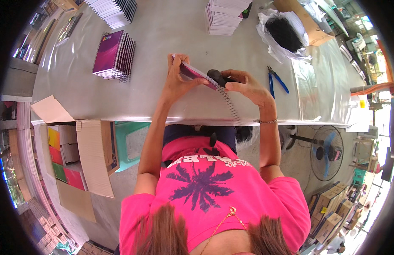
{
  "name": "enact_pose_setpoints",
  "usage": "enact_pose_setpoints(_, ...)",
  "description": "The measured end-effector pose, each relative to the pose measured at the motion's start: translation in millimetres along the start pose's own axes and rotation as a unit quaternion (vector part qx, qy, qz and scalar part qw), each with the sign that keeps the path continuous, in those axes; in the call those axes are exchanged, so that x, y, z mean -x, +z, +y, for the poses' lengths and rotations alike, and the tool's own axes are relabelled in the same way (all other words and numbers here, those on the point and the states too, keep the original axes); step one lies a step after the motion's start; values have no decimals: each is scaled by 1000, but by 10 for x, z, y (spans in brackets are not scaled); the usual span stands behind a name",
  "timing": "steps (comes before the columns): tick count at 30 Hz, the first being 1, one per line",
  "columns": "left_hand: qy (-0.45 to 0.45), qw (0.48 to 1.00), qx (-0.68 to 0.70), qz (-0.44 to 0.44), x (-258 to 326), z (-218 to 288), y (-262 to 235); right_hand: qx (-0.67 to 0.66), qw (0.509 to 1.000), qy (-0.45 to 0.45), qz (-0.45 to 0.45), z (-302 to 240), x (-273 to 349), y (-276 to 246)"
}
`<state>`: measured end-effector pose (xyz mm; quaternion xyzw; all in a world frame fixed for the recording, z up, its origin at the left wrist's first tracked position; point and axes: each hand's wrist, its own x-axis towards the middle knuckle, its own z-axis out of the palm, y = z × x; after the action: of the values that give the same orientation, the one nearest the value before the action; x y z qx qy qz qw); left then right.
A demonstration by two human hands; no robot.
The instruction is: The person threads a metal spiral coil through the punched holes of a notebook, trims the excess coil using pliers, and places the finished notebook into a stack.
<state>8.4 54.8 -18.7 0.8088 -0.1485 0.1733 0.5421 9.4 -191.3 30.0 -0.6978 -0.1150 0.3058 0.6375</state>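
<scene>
My left hand (180,78) is closed round a thin purple notebook (192,73), tilted up off the table with its punched edge toward the right. A dark wire spiral (227,102) trails from that edge down toward the table's front edge. At the notebook's right end, my right hand (244,85) is closed round a small black rounded tool (218,77), whose tip rests at the spiral; its exact kind is unclear. Blue-handled pliers (277,81) lie on the table just right of my right hand.
Bound purple notebooks (113,55) are stacked at left, with more spiral-bound ones (114,12) behind. Unbound stacks (224,17) stand at the far middle. White wrapping holds black spirals (284,34) at far right. An open carton (95,153) and a fan (327,153) flank me below.
</scene>
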Motion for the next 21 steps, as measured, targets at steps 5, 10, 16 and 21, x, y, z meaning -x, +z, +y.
enact_pose_setpoints(5,-16,1000,-8,4,-2,58,46,0,997,-44,70,74,70,-196)
enact_pose_setpoints(10,-8,1000,-15,-6,3,-4,51,87,996,-6,35,-108,96,8)
enact_pose_setpoints(16,0,1000,-13,-13,-11,-18,32,216,972,-53,70,-218,133,123)
enact_pose_setpoints(21,-18,1000,0,-22,25,-63,-4,132,986,-46,87,-37,28,113)
